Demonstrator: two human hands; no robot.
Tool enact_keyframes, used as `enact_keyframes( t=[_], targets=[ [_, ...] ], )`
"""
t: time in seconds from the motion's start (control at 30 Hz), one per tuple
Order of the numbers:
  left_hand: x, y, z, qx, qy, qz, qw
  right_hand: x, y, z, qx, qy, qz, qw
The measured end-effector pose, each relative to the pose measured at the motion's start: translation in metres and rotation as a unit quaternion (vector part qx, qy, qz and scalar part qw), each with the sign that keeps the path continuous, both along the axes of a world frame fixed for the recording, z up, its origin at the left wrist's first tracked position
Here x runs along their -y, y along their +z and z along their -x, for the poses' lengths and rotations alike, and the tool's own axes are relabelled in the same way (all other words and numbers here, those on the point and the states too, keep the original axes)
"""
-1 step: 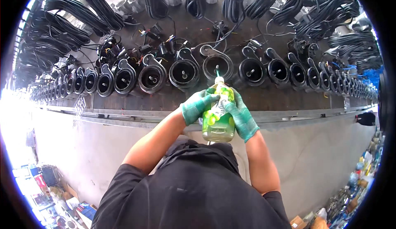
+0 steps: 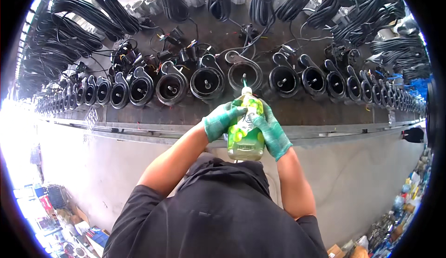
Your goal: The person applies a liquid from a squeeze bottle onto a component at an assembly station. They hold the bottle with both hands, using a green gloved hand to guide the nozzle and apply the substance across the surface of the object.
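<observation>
Both my hands, in green gloves, grip a green-labelled plastic bottle (image 2: 246,139) tilted away from me. My left hand (image 2: 224,120) wraps its left side and my right hand (image 2: 272,130) its right side, thumbs on the label. A thin green nozzle (image 2: 245,84) sticks out of the white cap. Its tip reaches into the round black-rimmed motor housing (image 2: 251,65) straight ahead, by the shaft in the middle. Similar open housings stand on either side, one (image 2: 206,82) to the left and another (image 2: 284,80) to the right. Any liquid leaving the nozzle is too small to make out.
A long row of these housings runs along the dark workbench (image 2: 306,115), whose metal front edge (image 2: 186,131) lies under my forearms. Bundled black cables (image 2: 174,2) and loose wires lie behind. Boxes and clutter (image 2: 74,221) sit at the lower left on the floor.
</observation>
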State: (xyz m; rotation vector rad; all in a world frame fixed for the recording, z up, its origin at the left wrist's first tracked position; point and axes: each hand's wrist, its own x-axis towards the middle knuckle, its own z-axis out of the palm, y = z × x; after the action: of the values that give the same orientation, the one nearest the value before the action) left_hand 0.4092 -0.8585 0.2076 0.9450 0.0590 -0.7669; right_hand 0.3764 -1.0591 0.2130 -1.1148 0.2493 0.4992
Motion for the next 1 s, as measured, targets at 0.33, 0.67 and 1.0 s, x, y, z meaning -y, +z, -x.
enact_keyframes(
  t=[0.33,0.67,1.0],
  targets=[
    [0.085,0.017,-0.003,0.041,-0.072,-0.032,0.996,0.084,0.013,0.024,0.049,-0.057,-0.02,0.997],
    [0.123,0.003,-0.011,-0.005,-0.055,-0.042,0.998,0.118,-0.008,0.009,0.005,-0.053,-0.038,0.998],
    [0.113,-0.019,-0.015,0.041,-0.073,-0.075,0.994,0.114,-0.02,0.015,0.049,-0.052,-0.022,0.997]
  ],
)
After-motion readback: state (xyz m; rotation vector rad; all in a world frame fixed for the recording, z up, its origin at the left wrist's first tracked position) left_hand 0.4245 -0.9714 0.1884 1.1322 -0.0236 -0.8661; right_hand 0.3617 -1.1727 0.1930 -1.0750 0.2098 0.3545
